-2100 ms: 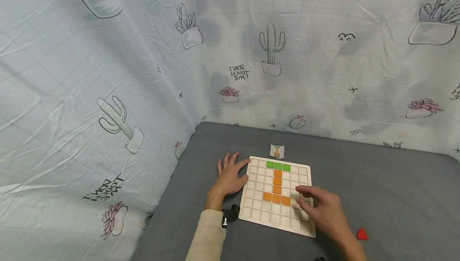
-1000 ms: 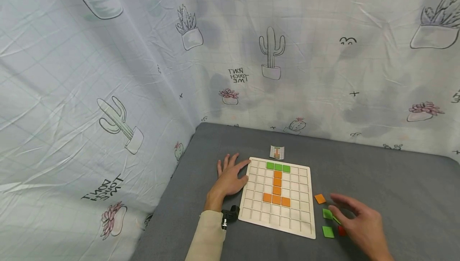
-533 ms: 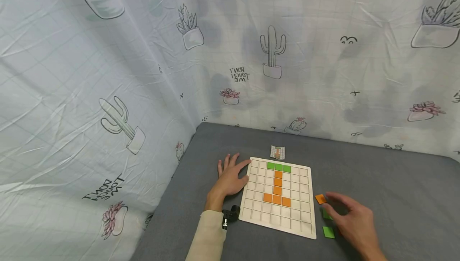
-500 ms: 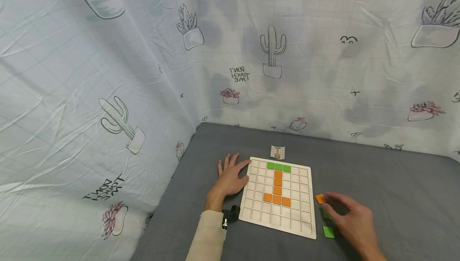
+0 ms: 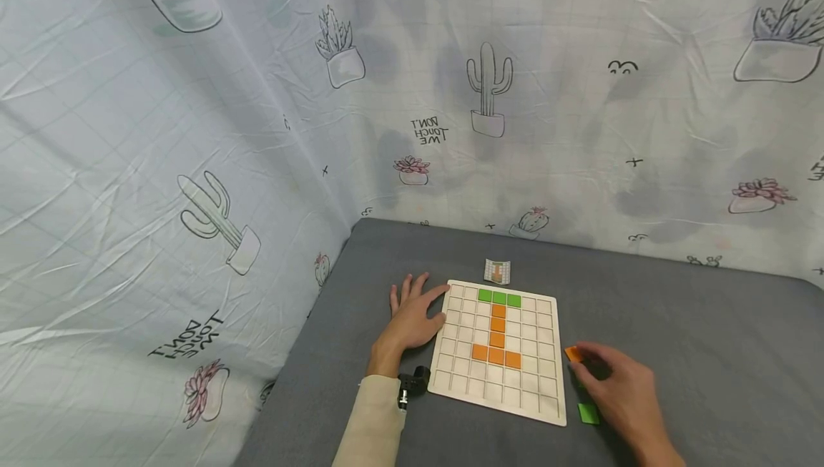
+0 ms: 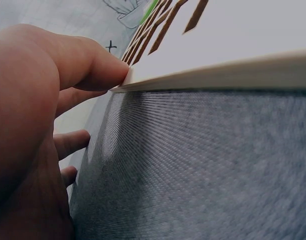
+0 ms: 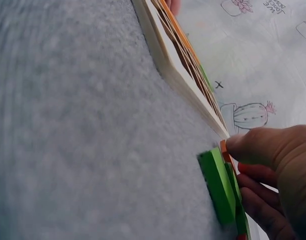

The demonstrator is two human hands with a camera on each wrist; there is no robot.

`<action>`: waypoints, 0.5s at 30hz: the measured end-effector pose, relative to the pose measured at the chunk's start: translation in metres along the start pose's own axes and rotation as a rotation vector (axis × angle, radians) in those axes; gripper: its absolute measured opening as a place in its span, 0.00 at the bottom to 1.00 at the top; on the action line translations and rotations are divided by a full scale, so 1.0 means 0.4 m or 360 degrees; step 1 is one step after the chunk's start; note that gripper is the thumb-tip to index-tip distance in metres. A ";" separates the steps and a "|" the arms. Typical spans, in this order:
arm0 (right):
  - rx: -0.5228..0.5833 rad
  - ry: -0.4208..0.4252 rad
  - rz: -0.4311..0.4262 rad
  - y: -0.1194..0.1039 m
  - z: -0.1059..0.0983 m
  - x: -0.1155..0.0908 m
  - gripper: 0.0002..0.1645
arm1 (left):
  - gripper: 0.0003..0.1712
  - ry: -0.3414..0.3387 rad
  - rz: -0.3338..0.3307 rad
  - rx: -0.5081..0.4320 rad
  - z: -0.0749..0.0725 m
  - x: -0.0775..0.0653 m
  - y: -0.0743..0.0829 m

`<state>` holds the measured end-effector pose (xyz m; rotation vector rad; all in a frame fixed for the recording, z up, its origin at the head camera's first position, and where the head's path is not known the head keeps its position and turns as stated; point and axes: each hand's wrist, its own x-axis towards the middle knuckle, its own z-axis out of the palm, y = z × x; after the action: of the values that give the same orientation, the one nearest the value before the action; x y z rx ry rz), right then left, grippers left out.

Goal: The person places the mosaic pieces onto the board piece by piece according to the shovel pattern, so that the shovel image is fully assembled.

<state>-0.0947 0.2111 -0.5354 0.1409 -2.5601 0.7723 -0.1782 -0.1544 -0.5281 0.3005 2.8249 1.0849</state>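
Note:
My left hand (image 5: 410, 322) lies spread at the left side of a square wooden grid board (image 5: 463, 382), thumb and index fingertip at its edge. In the left wrist view the thumb (image 6: 105, 67) presses the board's rim. Right of the board, my right hand (image 5: 621, 388) pinches a loose orange square tile (image 5: 571, 354) between thumb and index finger; the fingers partly cover it. In the right wrist view the thumb tip (image 7: 239, 145) meets that tile's edge. A green tile (image 5: 589, 413) lies nearer the front, with more green and red pieces (image 7: 241, 237) by the hand.
On the board, green tiles (image 5: 499, 298) form a short top row, above orange tiles (image 5: 497, 340) in a column and a crossbar. A small printed pattern card (image 5: 497, 272) lies behind the board on the grey tabletop (image 5: 708, 338). A patterned cloth (image 5: 560, 95) hangs behind.
My right hand has gone from above the board to the loose pieces on its right, then slid left onto the orange tile. The left hand has stayed at the board's edge.

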 end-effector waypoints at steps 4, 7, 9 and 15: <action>-0.0006 -0.0037 0.0011 -0.005 0.001 0.003 0.21 | 0.32 0.0002 0.0006 0.0002 0.001 0.001 -0.002; -0.0002 -0.0048 0.0026 -0.006 0.001 0.005 0.22 | 0.32 0.0001 0.0004 0.0003 0.001 0.001 -0.002; -0.0014 -0.0056 0.0039 -0.008 0.002 0.006 0.22 | 0.32 -0.0001 -0.0001 0.0010 0.000 0.000 0.000; -0.0050 -0.0110 0.0119 -0.021 0.005 0.008 0.21 | 0.32 -0.0003 -0.0010 0.0011 -0.001 -0.001 0.004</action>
<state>-0.0966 0.2030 -0.5311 0.0631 -2.6549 0.7667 -0.1777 -0.1536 -0.5269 0.2930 2.8266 1.0732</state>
